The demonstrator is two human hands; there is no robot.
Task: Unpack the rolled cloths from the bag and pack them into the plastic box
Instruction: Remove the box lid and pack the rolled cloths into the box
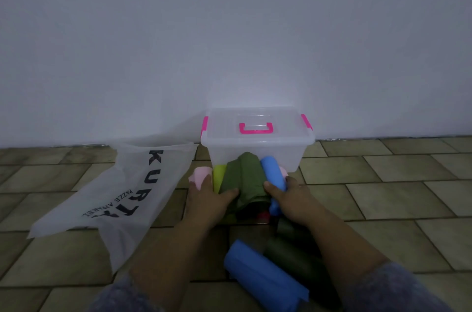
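The left hand (208, 196) grips the pink roll (200, 176) and the right hand (290, 196) grips a blue roll (272, 171) — fingers curled on both. A green cloth (242, 176) sits between them, against the near wall of the closed plastic box (258, 138). The bag (122, 199) lies flat at left.

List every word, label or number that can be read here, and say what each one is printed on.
"KURT": large dark letters on the translucent white plastic bag; a further letter after the T is creased and unreadable.
"PAZZE APPAREL": small dark print beside them on the same bag, slightly blurred.
No text shows on the clear plastic box with pink handle and clips, nor on the rolled cloths.
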